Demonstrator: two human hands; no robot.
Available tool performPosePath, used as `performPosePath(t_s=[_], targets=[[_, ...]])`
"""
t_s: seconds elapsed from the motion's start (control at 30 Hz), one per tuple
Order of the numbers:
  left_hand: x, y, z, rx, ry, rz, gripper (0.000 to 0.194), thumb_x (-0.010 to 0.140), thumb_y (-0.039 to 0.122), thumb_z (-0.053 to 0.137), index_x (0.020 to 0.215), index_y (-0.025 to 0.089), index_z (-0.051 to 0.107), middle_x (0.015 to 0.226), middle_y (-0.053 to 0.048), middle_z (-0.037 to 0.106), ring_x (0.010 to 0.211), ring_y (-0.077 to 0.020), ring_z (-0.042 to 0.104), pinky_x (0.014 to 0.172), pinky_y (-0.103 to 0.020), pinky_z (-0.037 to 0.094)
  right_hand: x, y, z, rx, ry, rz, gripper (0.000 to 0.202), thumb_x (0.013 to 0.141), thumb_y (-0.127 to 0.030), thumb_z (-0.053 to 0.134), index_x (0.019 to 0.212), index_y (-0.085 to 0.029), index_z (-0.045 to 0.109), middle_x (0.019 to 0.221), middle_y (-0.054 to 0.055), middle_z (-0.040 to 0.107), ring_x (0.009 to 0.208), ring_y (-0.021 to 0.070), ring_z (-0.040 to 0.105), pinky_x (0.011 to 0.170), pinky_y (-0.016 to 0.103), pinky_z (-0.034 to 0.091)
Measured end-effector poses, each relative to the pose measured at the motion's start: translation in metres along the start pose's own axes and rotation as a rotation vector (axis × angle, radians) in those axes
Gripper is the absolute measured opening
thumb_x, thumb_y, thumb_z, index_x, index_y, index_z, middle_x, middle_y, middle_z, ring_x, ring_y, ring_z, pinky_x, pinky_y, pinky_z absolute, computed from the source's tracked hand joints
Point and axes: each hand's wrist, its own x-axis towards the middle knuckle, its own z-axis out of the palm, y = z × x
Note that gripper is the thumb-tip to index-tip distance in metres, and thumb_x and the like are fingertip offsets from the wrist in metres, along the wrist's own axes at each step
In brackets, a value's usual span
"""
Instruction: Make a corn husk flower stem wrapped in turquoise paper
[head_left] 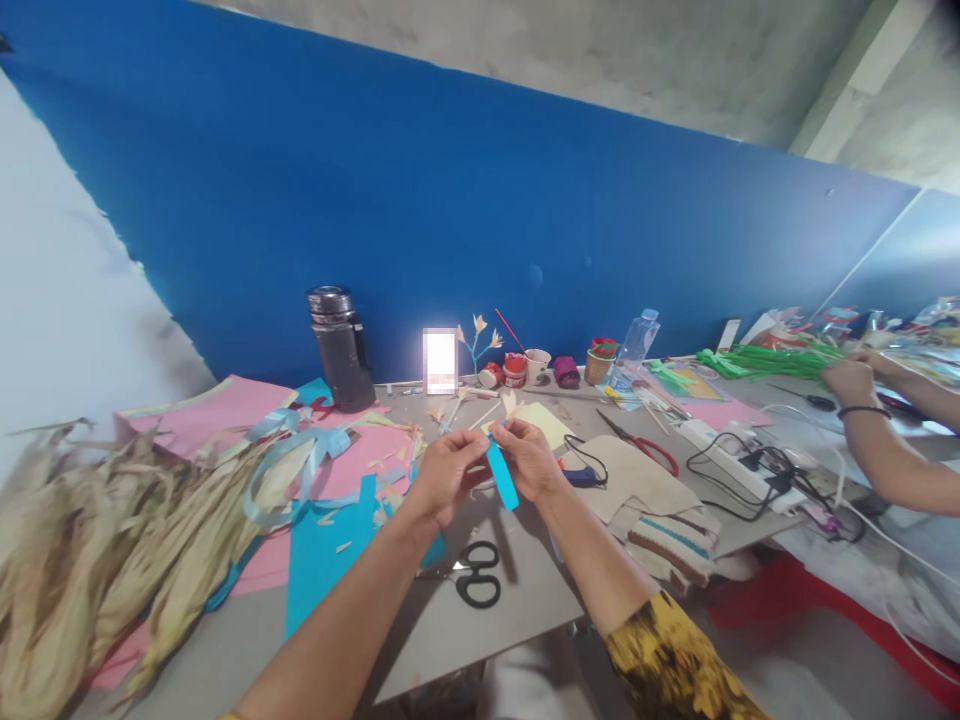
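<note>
Centrally, blue paper strip (504,478), hanging below both hands' pinched grip (493,440)

So this is a grey table (532,595), and it's pretty packed. Big heap of dried husks (127,560) on the left, with pink paper (225,405) and a blue sheet (326,570) next to it. Black-handled scissors (471,571) lie near the middle edge. Far side's got a dark flask (341,360), a paper cup (538,368) and a clear bottle (636,350). Over right: beige cloth (622,480), red-handled scissors (660,455), a white power strip (731,460) and, farther off, green strips (780,361).
</note>
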Motion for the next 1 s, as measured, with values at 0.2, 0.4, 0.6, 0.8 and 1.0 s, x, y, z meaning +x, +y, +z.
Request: performPosePath(t_s=[0.2, 0.4, 0.6, 0.8, 1.0], targets=[[0.000, 0.009, -0.007, -0.058, -0.092, -0.135, 0.028, 0.058, 0.028, 0.086, 0.067, 0.013, 0.064, 0.065, -0.001, 0.060, 0.060, -0.0126, 0.056, 0.063, -0.031, 0.051, -0.001, -0.004, 0.000, -0.042, -0.028, -0.069, 0.034, 0.050, -0.037, 0.092, 0.065, -0.017, 0.070, 0.061, -0.002, 0.063, 0.057, 0.0108, 0.055, 0.059, 0.025, 0.045], [-0.002, 0.012, -0.004, 0.007, -0.058, -0.101, 0.023, 0.057, 0.026, 0.082, 0.067, 0.013, 0.065, 0.062, 0.001, 0.057, 0.059, -0.0114, 0.054, 0.061, -0.028, 0.048, -0.003, -0.006, 0.002, -0.049, -0.092, -0.072, 0.032, 0.053, -0.038, 0.091, 0.071, -0.018, 0.072, 0.065, -0.001, 0.064, 0.060, 0.0118, 0.056, 0.059, 0.025, 0.045], [0.004, 0.007, -0.006, 0.171, 0.097, 0.087, 0.026, 0.057, 0.032, 0.082, 0.064, 0.014, 0.066, 0.063, 0.000, 0.062, 0.060, -0.0120, 0.057, 0.065, -0.028, 0.047, -0.002, -0.002, 0.002, -0.145, -0.035, -0.056, 0.032, 0.058, -0.040, 0.088, 0.075, -0.016, 0.074, 0.062, -0.001, 0.061, 0.053, 0.0080, 0.048, 0.047, 0.020, 0.033], [0.002, 0.010, -0.011, 0.171, -0.013, 0.057, 0.030, 0.062, 0.039, 0.082, 0.071, 0.015, 0.067, 0.074, -0.003, 0.065, 0.072, -0.0158, 0.061, 0.071, -0.031, 0.052, 0.001, 0.003, -0.002, -0.250, 0.036, -0.155, 0.029, 0.061, -0.040, 0.086, 0.064, -0.016, 0.071, 0.057, -0.001, 0.061, 0.053, 0.0100, 0.049, 0.053, 0.025, 0.038], [0.004, 0.002, -0.007, 0.111, -0.002, 0.074, 0.035, 0.057, 0.037, 0.088, 0.076, 0.015, 0.068, 0.077, -0.003, 0.066, 0.075, -0.0155, 0.062, 0.069, -0.029, 0.053, 0.003, -0.001, -0.004, -0.245, 0.053, -0.178, 0.027, 0.060, -0.038, 0.086, 0.063, -0.016, 0.071, 0.059, 0.000, 0.064, 0.055, 0.0109, 0.051, 0.056, 0.026, 0.040]])
